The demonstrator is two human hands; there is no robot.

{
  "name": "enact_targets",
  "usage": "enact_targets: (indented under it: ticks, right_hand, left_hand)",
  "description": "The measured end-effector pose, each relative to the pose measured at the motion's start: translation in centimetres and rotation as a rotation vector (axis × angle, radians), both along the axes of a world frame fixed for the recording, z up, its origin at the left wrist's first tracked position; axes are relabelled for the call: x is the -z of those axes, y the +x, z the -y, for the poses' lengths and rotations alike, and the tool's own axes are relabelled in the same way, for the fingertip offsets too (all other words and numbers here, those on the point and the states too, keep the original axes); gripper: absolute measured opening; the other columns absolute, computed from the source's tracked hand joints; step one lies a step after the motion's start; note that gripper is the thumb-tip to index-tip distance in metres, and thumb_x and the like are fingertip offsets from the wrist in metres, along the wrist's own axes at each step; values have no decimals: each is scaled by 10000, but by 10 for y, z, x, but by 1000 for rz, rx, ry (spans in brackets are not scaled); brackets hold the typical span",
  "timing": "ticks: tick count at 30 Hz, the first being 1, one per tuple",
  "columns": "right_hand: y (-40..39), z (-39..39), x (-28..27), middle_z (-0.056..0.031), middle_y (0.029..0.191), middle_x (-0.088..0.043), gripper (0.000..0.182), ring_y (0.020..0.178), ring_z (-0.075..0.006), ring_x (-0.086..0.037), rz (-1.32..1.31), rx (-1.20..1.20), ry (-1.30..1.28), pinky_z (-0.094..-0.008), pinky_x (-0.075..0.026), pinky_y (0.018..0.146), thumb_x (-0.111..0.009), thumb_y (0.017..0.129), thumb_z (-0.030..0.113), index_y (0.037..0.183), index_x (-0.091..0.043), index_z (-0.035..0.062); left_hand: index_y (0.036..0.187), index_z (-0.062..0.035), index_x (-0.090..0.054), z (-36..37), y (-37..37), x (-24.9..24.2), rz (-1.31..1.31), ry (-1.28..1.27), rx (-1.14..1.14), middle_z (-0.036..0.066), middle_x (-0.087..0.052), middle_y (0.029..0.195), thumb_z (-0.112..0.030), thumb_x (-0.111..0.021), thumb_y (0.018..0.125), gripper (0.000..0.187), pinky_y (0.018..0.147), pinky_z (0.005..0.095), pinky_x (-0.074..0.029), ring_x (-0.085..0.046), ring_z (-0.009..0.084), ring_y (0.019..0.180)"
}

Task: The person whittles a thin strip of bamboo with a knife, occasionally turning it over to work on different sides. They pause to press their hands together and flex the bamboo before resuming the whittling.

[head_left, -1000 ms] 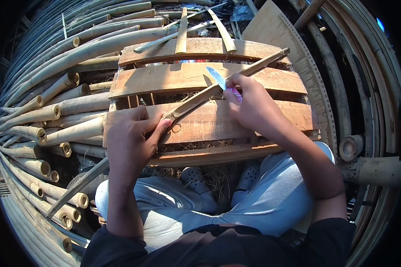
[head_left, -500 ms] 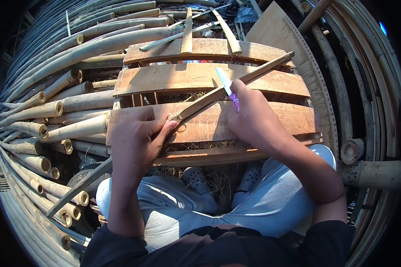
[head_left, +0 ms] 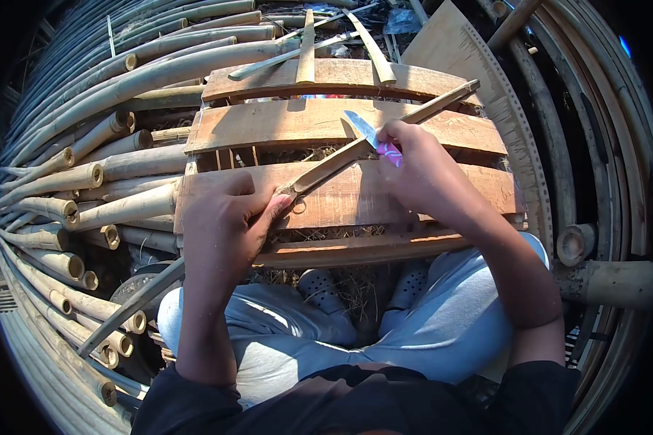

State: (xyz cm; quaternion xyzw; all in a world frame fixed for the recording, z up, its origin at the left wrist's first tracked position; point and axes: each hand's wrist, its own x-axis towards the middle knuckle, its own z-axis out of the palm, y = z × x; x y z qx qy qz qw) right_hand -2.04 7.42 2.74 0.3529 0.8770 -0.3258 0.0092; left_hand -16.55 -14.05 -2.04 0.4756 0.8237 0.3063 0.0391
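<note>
My left hand [head_left: 228,217] is closed round the lower left end of a long bamboo strip [head_left: 331,165], which slants up to the right across a slatted wooden bench [head_left: 283,125]. A knife [head_left: 363,129] with a pink and white handle is gripped in my right hand [head_left: 421,167]. Its blade points up and left and lies at the strip's middle. A small curled shaving rests on the slat beside my left thumb.
Stacked bamboo poles [head_left: 152,87] fill the left side. Cut bamboo pieces [head_left: 306,54] lean on the bench's far edge. A plywood sheet [head_left: 453,47] stands behind it at the right, with more poles [head_left: 544,130] beyond. My knees are under the near edge.
My right hand and the knife have shifted slightly up and to the right, and the blade has tilted flatter. My left hand still holds the strip in nearly the same place.
</note>
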Motion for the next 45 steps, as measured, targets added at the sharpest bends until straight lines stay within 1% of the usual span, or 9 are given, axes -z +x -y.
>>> enact_targets:
  ticks: [9, 19, 22, 26, 28, 32, 36, 38, 45]
  right_hand:
    - [-8, -19, -5, -344, 1030, -697, 296, 982, -439, -734, 167, 168, 58, -471, -547, 911, -597, 938, 44, 1203, -622, -86]
    - [-2, 2, 5, -325, 1009, -716, 302, 974, -419, -741, 49, -84, 129, -458, -555, 917, -597, 950, 52, 1210, -623, -100]
    - [-10, -22, -2, -332, 971, -707, 247, 952, -454, -728, 167, 157, 50, -476, -551, 902, -615, 955, 73, 1135, -605, -96]
    - [1, -4, -1, -365, 943, -691, 224, 971, -471, -722, 57, -171, 145, -510, -551, 910, -540, 959, 43, 1121, -562, -110]
    - [-6, -16, -15, -372, 942, -683, 222, 959, -467, -721, 235, 66, 116, -499, -565, 900, -529, 962, 40, 1080, -550, -146]
    - [11, 7, 8, -363, 915, -686, 212, 894, -485, -724, 92, -168, 352, -506, -590, 821, -532, 986, 43, 1065, -524, -153]
    - [0, -13, -6, -354, 939, -691, 263, 912, -482, -722, 305, 27, 246, -502, -586, 817, -583, 999, 119, 1090, -526, -122]
    - [2, 12, -2, -332, 938, -700, 270, 878, -440, -742, 140, -190, 174, -469, -603, 745, -583, 1010, 140, 1128, -551, -101]
    - [1, 20, -7, -341, 931, -703, 263, 949, -471, -728, 138, -140, 158, -512, -563, 889, -589, 1012, 137, 1081, -566, -116]
  left_hand:
    - [880, -60, -775, -2, 6, 0, 21, -9, 10, 134, -592, 749, -313, -750, 952, 263, 607, 441, -434, -609, 334, 650]
    - [851, -47, -758, 1, 4, -3, 43, -21, 24, 137, -590, 733, -292, -759, 943, 261, 602, 443, -434, -612, 343, 650]
    - [876, -52, -764, -2, 7, -1, 16, 15, 23, 134, -593, 742, -291, -760, 941, 248, 606, 442, -435, -617, 340, 661]
    - [914, -60, -767, 3, 6, -3, -8, -28, 68, 131, -594, 750, -292, -760, 940, 234, 612, 441, -437, -623, 337, 678]
    - [1097, -71, -804, 0, 7, 4, 21, 13, 52, 116, -586, 749, -256, -791, 925, 254, 604, 373, -428, -587, 260, 630]
    - [1097, -70, -804, -3, 13, 2, 27, 22, 53, 121, -567, 738, -247, -789, 927, 247, 603, 374, -425, -576, 259, 622]
    - [1102, -68, -801, -4, 15, 1, -39, 17, 64, 126, -563, 742, -252, -780, 936, 248, 608, 374, -427, -574, 258, 623]
    - [1105, -68, -801, -4, 15, 1, -65, 27, 57, 126, -563, 744, -256, -778, 938, 253, 610, 373, -427, -574, 257, 622]
    - [1102, -72, -797, -2, 16, -2, -1, -7, 37, 133, -553, 761, -272, -763, 949, 254, 622, 401, -427, -580, 283, 646]
